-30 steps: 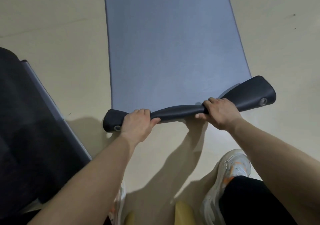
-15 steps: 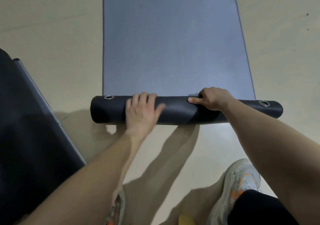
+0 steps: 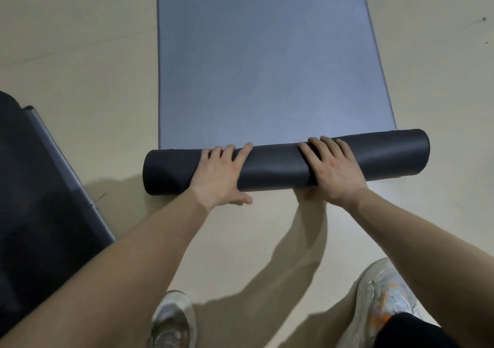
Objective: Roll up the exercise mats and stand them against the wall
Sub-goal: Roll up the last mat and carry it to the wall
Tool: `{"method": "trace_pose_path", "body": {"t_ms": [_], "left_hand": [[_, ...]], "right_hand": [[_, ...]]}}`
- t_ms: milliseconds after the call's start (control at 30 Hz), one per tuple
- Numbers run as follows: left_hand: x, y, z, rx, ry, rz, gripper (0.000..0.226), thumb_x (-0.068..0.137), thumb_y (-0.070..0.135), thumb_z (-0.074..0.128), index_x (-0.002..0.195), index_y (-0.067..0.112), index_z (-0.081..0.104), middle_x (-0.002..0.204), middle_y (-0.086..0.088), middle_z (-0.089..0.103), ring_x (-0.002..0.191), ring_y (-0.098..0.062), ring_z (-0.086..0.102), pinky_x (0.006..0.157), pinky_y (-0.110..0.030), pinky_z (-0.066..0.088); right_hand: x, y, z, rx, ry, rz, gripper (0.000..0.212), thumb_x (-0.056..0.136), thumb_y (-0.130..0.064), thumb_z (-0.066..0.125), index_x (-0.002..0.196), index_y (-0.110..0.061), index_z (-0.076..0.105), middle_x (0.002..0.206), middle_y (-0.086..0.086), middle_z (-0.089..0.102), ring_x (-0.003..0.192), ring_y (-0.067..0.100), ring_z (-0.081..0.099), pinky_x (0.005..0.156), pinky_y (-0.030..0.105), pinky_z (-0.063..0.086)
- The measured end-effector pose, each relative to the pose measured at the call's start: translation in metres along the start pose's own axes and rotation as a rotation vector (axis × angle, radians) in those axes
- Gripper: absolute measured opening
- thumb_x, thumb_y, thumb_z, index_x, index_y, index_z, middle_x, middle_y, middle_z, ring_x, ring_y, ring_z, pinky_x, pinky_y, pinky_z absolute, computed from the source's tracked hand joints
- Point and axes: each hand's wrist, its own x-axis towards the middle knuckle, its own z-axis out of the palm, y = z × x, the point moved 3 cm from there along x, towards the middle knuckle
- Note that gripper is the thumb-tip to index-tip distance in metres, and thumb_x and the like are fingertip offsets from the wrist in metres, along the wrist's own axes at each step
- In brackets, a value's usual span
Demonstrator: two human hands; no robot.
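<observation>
Rolling is the step in hand: the near end of the grey exercise mat (image 3: 263, 61) is already wound into a dark roll (image 3: 275, 167) that lies across the pale floor (image 3: 74, 53), and the rest of the mat stretches flat away from it toward the far side, past the top edge of the view. The left hand (image 3: 222, 175) lies on the left part of the roll with open, spread fingers, the palm pressing down and the thumb low on the near side, close to the floor. The right hand (image 3: 334, 171) rests on the right part in the same way, flat and open, its fingertips reaching over the far crest of the roll. Neither hand closes around the roll; both only press on it. The roll looks slightly skewed, because its right end sits farther away than its left end, and its left end reaches a little beyond the left edge of the flat part. I judge that only a small part of the mat is rolled, so most of the work remains. The next move probably calls for an even push from both palms toward the far side, with a little more on the left, so that the edges stay in line. A second dark mat (image 3: 40, 187) lies at the left, not yet rolled, and two sneakers (image 3: 173, 318) show at the near edge. No wall is visible.
</observation>
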Motion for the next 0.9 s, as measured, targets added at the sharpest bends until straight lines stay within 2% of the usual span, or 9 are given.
{"method": "trace_pose_path", "body": {"t_ms": [200, 367, 467, 567, 633, 667, 733, 800, 900], "left_hand": [[-0.002, 0.002, -0.01, -0.002, -0.042, -0.063, 0.098, 0.071, 0.053, 0.076, 0.146, 0.04, 0.015, 0.121, -0.007, 0.054, 0.107, -0.03, 0.058, 0.099, -0.045, 0.043], [-0.028, -0.001, -0.021, -0.231, -0.321, -0.041, 0.092, 0.061, 0.04, 0.08, 0.137, 0.048, 0.029, 0.103, 0.005, 0.057, 0.084, -0.022, 0.061, 0.072, -0.035, 0.049], [-0.038, -0.004, -0.013, -0.398, -0.456, -0.038, 0.094, 0.058, 0.043, 0.088, 0.136, 0.051, 0.036, 0.107, 0.009, 0.06, 0.089, -0.018, 0.061, 0.073, -0.032, 0.046], [-0.031, -0.012, -0.012, -0.487, -0.541, -0.04, 0.098, 0.056, 0.047, 0.091, 0.14, 0.05, 0.04, 0.121, 0.01, 0.059, 0.106, -0.021, 0.059, 0.089, -0.037, 0.048], [-0.019, -0.021, -0.017, -0.562, -0.599, -0.05, 0.097, 0.056, 0.046, 0.093, 0.14, 0.046, 0.045, 0.132, 0.01, 0.058, 0.117, -0.022, 0.057, 0.102, -0.042, 0.046], [-0.015, -0.024, -0.019, -0.585, -0.598, -0.055, 0.096, 0.056, 0.046, 0.093, 0.14, 0.045, 0.046, 0.135, 0.01, 0.058, 0.12, -0.022, 0.056, 0.105, -0.044, 0.045], [-0.018, -0.024, -0.024, -0.543, -0.471, -0.083, 0.095, 0.06, 0.049, 0.091, 0.143, 0.042, 0.046, 0.141, 0.009, 0.057, 0.124, -0.023, 0.054, 0.105, -0.044, 0.044], [-0.036, -0.016, -0.025, -0.372, -0.131, -0.155, 0.079, 0.073, 0.052, 0.083, 0.142, 0.037, 0.049, 0.141, 0.005, 0.056, 0.125, -0.025, 0.053, 0.105, -0.043, 0.041], [-0.069, 0.007, -0.009, -0.228, 0.291, -0.224, 0.049, 0.097, 0.044, 0.055, 0.141, 0.024, 0.055, 0.146, -0.009, 0.054, 0.132, -0.033, 0.049, 0.112, -0.048, 0.035]], "right_hand": [[0.013, -0.005, -0.017, -0.07, -0.099, -0.01, 0.085, 0.078, -0.028, 0.071, 0.149, -0.026, 0.025, 0.134, 0.007, 0.051, 0.12, 0.032, 0.053, 0.108, 0.042, 0.037], [-0.011, -0.017, -0.035, 0.077, -0.384, -0.044, 0.091, 0.068, -0.039, 0.083, 0.145, -0.037, 0.034, 0.126, 0.001, 0.058, 0.106, 0.028, 0.063, 0.095, 0.04, 0.05], [-0.022, -0.024, -0.041, 0.155, -0.492, -0.04, 0.094, 0.068, -0.038, 0.085, 0.148, -0.038, 0.037, 0.128, 0.001, 0.06, 0.109, 0.027, 0.062, 0.098, 0.042, 0.051], [-0.045, -0.032, -0.039, 0.031, -0.201, -0.026, 0.1, 0.073, -0.038, 0.082, 0.157, -0.029, 0.029, 0.149, 0.008, 0.05, 0.132, 0.033, 0.05, 0.119, 0.052, 0.032], [-0.07, -0.042, -0.028, -0.007, -0.025, 0.043, 0.105, 0.077, -0.038, 0.082, 0.161, -0.02, 0.023, 0.159, 0.016, 0.039, 0.145, 0.04, 0.037, 0.121, 0.06, 0.023], [-0.077, -0.046, -0.02, -0.001, -0.042, 0.065, 0.114, 0.075, -0.044, 0.083, 0.163, -0.018, 0.015, 0.162, 0.019, 0.032, 0.15, 0.042, 0.028, 0.121, 0.062, 0.019], [-0.074, -0.046, -0.01, 0.007, -0.127, 0.071, 0.131, 0.074, -0.056, 0.083, 0.163, -0.019, -0.007, 0.169, 0.018, 0.012, 0.156, 0.043, 0.007, 0.123, 0.063, 0.009], [-0.054, -0.04, -0.011, 0.017, -0.187, 0.08, 0.131, 0.078, -0.053, 0.08, 0.159, -0.021, -0.019, 0.171, 0.015, 0.0, 0.158, 0.04, -0.004, 0.124, 0.061, 0.003], [-0.022, -0.029, -0.021, 0.029, -0.109, 0.09, 0.128, 0.068, -0.049, 0.085, 0.159, -0.025, -0.002, 0.166, 0.012, 0.02, 0.155, 0.037, 0.015, 0.124, 0.059, 0.013]]}}
